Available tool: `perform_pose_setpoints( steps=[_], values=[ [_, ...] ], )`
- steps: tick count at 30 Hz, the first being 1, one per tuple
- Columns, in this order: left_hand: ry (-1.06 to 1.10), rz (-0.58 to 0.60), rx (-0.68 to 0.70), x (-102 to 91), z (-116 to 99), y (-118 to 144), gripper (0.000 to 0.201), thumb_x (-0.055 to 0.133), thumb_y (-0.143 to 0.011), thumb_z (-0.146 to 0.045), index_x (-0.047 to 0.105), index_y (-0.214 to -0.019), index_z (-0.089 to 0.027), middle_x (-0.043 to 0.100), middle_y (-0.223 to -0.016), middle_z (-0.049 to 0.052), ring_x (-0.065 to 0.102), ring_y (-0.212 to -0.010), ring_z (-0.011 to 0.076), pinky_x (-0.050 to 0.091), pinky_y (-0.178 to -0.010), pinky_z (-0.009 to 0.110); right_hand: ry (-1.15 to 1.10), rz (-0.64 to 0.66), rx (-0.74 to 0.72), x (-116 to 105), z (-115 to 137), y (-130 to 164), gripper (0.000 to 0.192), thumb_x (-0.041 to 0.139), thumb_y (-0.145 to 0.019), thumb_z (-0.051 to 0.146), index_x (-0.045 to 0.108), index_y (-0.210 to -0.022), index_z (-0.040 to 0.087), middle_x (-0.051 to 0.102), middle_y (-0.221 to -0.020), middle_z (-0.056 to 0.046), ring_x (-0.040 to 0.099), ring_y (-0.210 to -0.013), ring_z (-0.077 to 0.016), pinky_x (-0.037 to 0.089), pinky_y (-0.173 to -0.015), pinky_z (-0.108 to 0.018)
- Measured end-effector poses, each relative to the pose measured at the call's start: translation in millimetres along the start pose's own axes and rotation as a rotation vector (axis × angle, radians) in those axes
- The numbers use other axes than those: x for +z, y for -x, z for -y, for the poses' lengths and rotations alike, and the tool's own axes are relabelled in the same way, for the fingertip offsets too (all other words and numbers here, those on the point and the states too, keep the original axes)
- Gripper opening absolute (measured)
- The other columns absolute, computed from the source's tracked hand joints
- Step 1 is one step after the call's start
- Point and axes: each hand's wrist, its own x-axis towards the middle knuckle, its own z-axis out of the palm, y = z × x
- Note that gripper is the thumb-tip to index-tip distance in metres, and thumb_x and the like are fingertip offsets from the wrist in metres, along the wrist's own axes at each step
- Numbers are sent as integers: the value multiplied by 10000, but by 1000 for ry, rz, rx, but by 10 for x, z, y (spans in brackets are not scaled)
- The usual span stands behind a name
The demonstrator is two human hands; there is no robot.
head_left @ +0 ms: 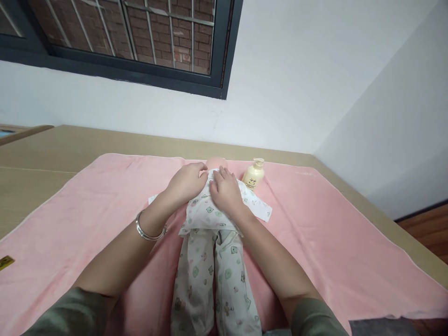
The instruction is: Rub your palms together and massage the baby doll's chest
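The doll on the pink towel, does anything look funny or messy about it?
Nothing looks spilled or broken. The doll lies straight on the pink towel, dressed in printed clothes, both hands resting on its chest. The lotion bottle stands upright beside its head.

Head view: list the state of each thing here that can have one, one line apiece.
Doll: lying on its back on the blanket, dressed, head away from the camera.
Printed top: on the doll, pressed flat at the chest.
Left hand: palm down on the chest.
Right hand: palm down on the chest.
Pump bottle: upright beside the doll's head.
Pink blanket: spread flat.
Window: barred; whether it is shut is unclear.
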Motion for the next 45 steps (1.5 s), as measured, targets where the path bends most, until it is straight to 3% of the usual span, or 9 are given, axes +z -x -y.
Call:
perform_pose_setpoints(
  steps=[4,9,14,17,22,28,32,35,45],
  values=[
    [26,63,-11,-43,-88,51,392,422,-921,-281,695,-1186,-183,732,-1259,73,679,-1148,244,523,-981,328,-9,62,-5,11,9,0,464,377,-1030,331,519,-1427,137,435,-1574,-185,346,-1481,-322,243,-1208,-542],
    [18,71,-16,-13,-63,15,402,420,-917,-268,680,-1208,-170,712,-1303,81,648,-1200,252,501,-1010,340,18,-61,71,-9,102,66,436,348,-1037,330,569,-1363,143,465,-1555,-172,397,-1440,-297,258,-1201,-475],
    [-6,77,-14,-2,-55,9,368,418,-921,-283,686,-1151,-182,733,-1240,82,674,-1115,257,518,-918,334,39,-28,158,-30,163,99,417,361,-1020,320,644,-1266,137,584,-1436,-181,489,-1354,-331,320,-1149,-480],
    [-28,117,15,-2,-109,61,299,408,-919,-270,698,-948,-204,764,-1028,67,696,-913,242,510,-757,326,-5,-110,202,-224,117,86,401,370,-991,269,682,-1214,154,682,-1294,-151,593,-1233,-302,401,-1080,-412],
    [-163,272,167,92,-286,275,285,418,-912,-268,580,-683,-217,665,-695,38,599,-637,197,372,-563,326,-117,-298,297,-712,43,162,439,415,-952,278,676,-1291,181,716,-1274,-97,643,-1194,-286,480,-1013,-390],
    [-295,455,383,283,-466,528,128,617,-842,-324,574,-803,-210,673,-791,44,626,-711,220,384,-568,319,-227,-465,281,-1030,70,356,414,445,-931,297,721,-1222,197,739,-1230,-98,673,-1161,-303,529,-972,-459],
    [-474,526,427,309,-506,578,156,663,-768,-197,619,-916,-178,685,-924,93,650,-795,252,438,-609,330,-306,-557,235,-1101,84,424,397,453,-938,346,733,-1178,201,748,-1201,-98,683,-1153,-297,533,-983,-477],
    [-545,551,440,317,-501,572,214,618,-756,-102,631,-960,-164,679,-879,82,635,-734,237,434,-592,330,-350,-589,211,-1114,82,438,396,456,-943,376,736,-1160,199,753,-1183,-102,685,-1152,-294,532,-991,-479],
    [-412,530,441,275,-420,621,210,532,-828,-46,573,-665,-171,604,-648,53,519,-555,169,390,-539,319,-407,-595,173,-1102,97,424,390,463,-946,409,748,-1120,207,764,-1149,-91,689,-1143,-277,543,-973,-448]
  ],
)
